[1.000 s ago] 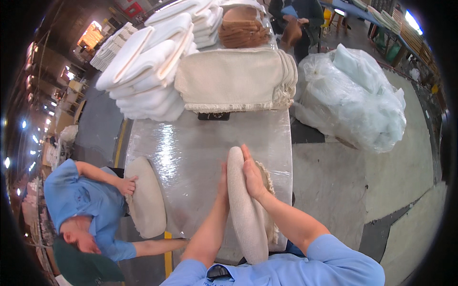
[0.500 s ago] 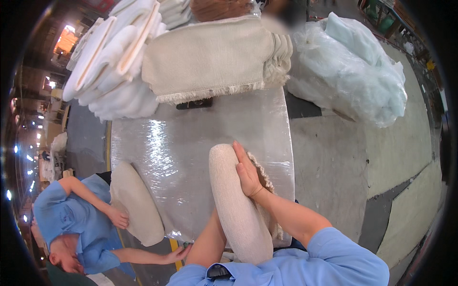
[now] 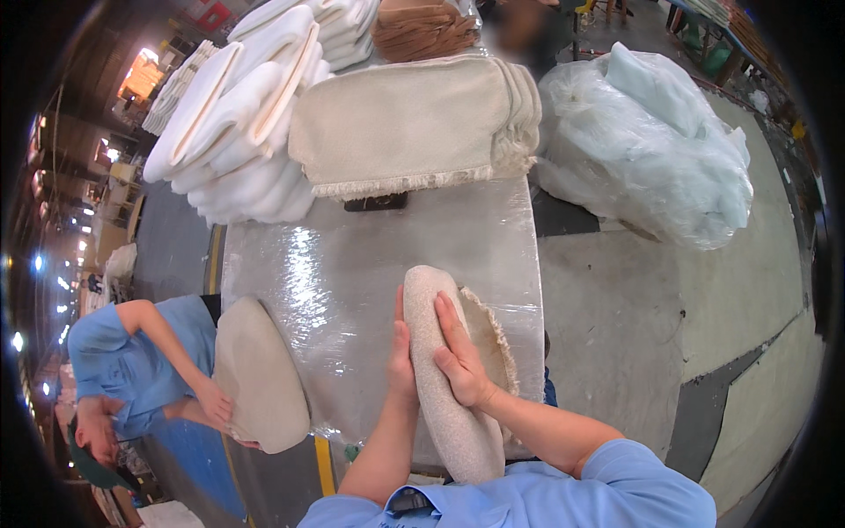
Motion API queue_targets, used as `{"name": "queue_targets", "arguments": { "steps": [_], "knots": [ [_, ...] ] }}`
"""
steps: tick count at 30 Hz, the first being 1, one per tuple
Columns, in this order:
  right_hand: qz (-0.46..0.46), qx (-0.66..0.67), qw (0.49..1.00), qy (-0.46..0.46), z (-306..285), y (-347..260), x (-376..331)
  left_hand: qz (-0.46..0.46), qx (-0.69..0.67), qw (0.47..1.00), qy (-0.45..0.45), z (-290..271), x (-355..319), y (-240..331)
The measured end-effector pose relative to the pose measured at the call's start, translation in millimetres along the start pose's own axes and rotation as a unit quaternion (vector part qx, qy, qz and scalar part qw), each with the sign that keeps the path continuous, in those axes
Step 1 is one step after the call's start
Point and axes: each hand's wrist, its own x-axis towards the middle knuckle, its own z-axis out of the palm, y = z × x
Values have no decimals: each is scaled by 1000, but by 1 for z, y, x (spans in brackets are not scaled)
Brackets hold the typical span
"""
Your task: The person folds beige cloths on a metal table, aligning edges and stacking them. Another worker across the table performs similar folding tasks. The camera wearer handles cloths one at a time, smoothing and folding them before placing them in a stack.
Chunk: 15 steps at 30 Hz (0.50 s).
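A plump beige cushion (image 3: 453, 431), its fabric rough with a frayed edge along the right side, stands on edge between my two hands, its lower end against my body. My left hand (image 3: 400, 356) lies along its left side, fingers straight and partly hidden behind it. My right hand (image 3: 459, 359) presses the right side with fingers stretched along the fabric and thumb resting near the top. Together the palms hold it over the plastic-covered table (image 3: 352, 264).
A stack of folded beige covers (image 3: 405, 119) with fringed edges sits across the table, a dark flat object (image 3: 376, 202) under its front. White folded pieces (image 3: 251, 114), brown ones (image 3: 424, 31) and a clear plastic bundle (image 3: 647, 145) lie around it. At left, a co-worker holds another beige cushion (image 3: 260, 374).
My left hand has come up into sight on the cushion's left side. The cushion has turned and looks narrower. The co-worker's outstretched hand has drawn back to their cushion.
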Motion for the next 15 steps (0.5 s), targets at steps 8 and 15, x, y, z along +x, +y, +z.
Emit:
{"name": "queue_targets", "arguments": {
  "steps": [8,15],
  "knots": [
    [18,-23,999,16,9,13,1,-51,-39,997,53,-30,-1,-22],
    [87,27,996,23,-2,58,-3,-183,-89,972,120,-40,-3,-41]
  ]
}}
